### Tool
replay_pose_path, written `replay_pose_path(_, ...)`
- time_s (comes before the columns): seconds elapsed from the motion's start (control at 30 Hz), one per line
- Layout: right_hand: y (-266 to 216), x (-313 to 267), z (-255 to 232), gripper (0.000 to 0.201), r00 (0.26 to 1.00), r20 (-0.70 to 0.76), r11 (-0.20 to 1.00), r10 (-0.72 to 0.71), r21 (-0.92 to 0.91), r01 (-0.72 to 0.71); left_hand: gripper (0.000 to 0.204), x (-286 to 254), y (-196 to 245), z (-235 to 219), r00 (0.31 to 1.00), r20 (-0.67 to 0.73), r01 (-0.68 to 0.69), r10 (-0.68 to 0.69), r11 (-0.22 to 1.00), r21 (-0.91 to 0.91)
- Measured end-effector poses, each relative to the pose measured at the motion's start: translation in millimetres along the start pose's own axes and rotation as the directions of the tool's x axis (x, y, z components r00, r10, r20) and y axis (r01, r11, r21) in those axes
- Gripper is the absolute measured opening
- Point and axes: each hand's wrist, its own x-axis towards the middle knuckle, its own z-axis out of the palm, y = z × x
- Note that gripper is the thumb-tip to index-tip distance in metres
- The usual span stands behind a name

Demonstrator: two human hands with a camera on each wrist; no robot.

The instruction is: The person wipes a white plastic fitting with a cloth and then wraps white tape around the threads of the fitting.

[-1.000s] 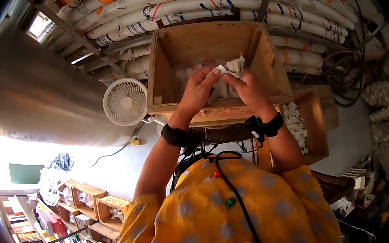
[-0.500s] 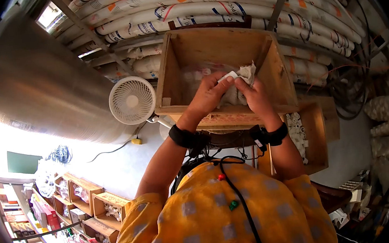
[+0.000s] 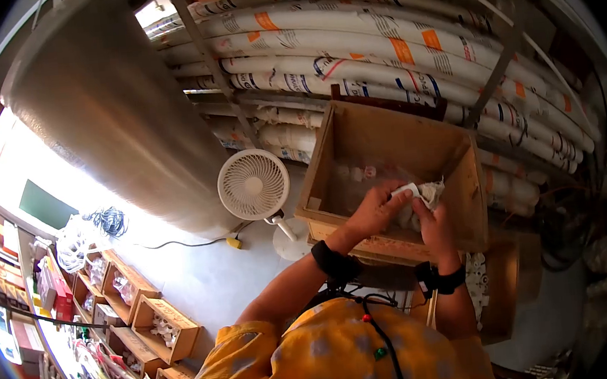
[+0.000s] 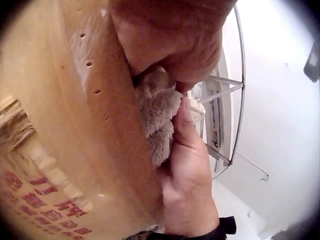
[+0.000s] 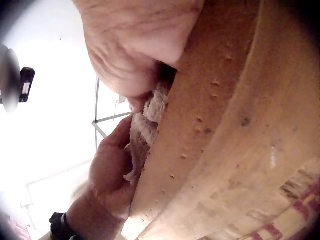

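Over the near side of an open wooden box, both hands are close together. My left hand pinches a small white piece, smooth and plastic-looking; its exact kind I cannot tell. Beside it, my right hand grips a greyish-white rag, its frayed end sticking up past the fingers. In the left wrist view the rag shows fluffy folds between the hands, behind the box wall. From the right wrist, the rag bunches at the fingertips, partly hidden by the box edge.
Clear plastic bagging lies inside the box. A white fan stands at its left. To the right, a second wooden box holds white fittings. Long white pipes fill a rack behind. Small wooden bins line the lower left.
The head view has swung, so box, fan and hands appear further right and lower. The hands stay together over the box, still holding the white piece and the rag.
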Motion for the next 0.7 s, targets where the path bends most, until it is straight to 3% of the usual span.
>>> replay_pose_path(0.1,-0.4,-0.5,3.6,0.029,0.997,-0.029,0.997,-0.073,0.020,0.074,0.029,-0.6,-1.0,3.3,0.999,-0.033,-0.036,0.036,0.999,0.007)
replay_pose_path(0.27,-9.0,-3.8,4.3,0.026,0.998,-0.018,0.996,-0.063,-0.071,0.062,0.030,-1.5,-1.0,4.0,0.997,-0.040,-0.064,0.064,0.998,-0.007)
replay_pose_path(0.37,-5.9,-4.8,5.1,0.026,0.994,-0.047,0.995,-0.100,-0.027,0.098,0.029,-2.0,-0.5,6.5,0.998,-0.030,-0.050,0.048,0.997,-0.059)
replay_pose_path(0.47,-19.2,-8.9,7.3,0.025,0.992,-0.091,0.988,-0.088,-0.138,0.075,0.029,-2.5,4.6,5.5,1.000,-0.017,-0.025,0.024,0.998,-0.052)
replay_pose_path(0.5,-14.3,-6.9,9.0,0.025,0.984,-0.122,0.988,-0.131,-0.098,0.119,0.029,-2.7,5.2,4.2,1.000,-0.012,-0.020,0.020,0.999,-0.042)
replay_pose_path(0.57,-6.8,-7.0,4.8,0.025,0.989,-0.109,0.989,-0.101,-0.117,0.088,0.031,-1.8,3.5,1.2,0.999,0.002,-0.033,0.033,0.999,0.029)
replay_pose_path(0.63,-12.3,-8.3,4.5,0.027,0.987,-0.144,0.991,-0.064,-0.125,0.046,0.031,-1.5,4.2,0.6,0.998,0.027,0.050,-0.050,0.999,0.000)
replay_pose_path(0.7,-9.4,-8.6,-0.7,0.026,0.986,-0.152,0.991,0.073,-0.104,-0.089,0.032,-1.5,7.5,1.3,0.993,0.053,0.104,-0.103,0.994,-0.027)
